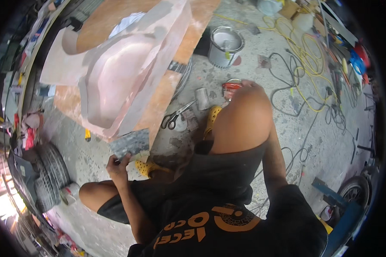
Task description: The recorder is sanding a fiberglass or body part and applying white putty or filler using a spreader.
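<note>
My left hand (118,166) pinches the near edge of a flat board (131,143) smeared with grey paste, thumb on top. The board is beside the lower end of a large pale pink moulded panel (116,77) with a deep hollow and grey patches. Most of my right hand (247,83) is hidden behind my raised knee. It is at a small red tin (231,87) on the floor; whether its fingers grip the tin cannot be made out. Black-handled scissors (176,118) and a whitish cup-like piece (202,98) lie between panel and tin.
A plywood sheet (158,100) is under the panel. Beyond the tin stands a grey paint bucket (226,47). Yellow cord (306,55) and dark cables (283,90) coil at the right. Stacked tyres (47,175) stand at the left, and a yellow-handled tool (88,135) lies nearby.
</note>
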`<control>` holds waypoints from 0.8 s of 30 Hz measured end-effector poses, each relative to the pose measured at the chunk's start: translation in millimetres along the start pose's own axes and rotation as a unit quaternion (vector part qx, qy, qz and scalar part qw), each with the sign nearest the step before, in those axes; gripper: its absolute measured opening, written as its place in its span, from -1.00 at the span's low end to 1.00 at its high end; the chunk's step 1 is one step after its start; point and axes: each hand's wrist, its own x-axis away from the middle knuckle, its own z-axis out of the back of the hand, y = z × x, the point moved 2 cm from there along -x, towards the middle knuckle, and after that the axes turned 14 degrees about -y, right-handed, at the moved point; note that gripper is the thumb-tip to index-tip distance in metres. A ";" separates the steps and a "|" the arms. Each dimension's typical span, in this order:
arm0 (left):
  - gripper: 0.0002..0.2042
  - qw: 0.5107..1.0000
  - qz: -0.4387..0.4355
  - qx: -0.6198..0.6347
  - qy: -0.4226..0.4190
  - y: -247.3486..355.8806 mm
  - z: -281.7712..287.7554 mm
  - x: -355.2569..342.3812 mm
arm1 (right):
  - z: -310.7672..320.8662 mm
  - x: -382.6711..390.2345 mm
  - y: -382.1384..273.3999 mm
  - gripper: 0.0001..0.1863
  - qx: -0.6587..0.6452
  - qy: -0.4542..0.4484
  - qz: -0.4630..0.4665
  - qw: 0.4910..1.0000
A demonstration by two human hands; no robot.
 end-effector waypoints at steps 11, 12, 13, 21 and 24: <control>-0.74 0.900 -0.010 0.435 -0.034 79.4 12.9 64.6 | -43.6 -114.3 -49.9 -0.38 -0.182 0.054 -0.083 0.978; -0.65 0.893 -0.002 0.441 -0.086 53.0 16.1 63.5 | -40.5 -129.6 -40.8 -0.38 -0.186 0.049 -0.078 0.978; -0.68 0.914 0.030 0.391 -0.103 60.8 -5.7 62.0 | -20.1 -139.0 -27.5 -0.44 -0.176 0.057 -0.077 0.980; -0.78 0.943 -0.017 0.206 -0.262 139.3 -92.5 14.8 | 69.1 -115.2 -81.8 -0.66 0.227 0.130 -0.014 0.965; -0.70 0.949 -0.062 0.138 -0.276 174.9 -131.7 -22.3 | 95.8 -88.0 -106.6 -0.61 0.278 0.129 0.004 0.952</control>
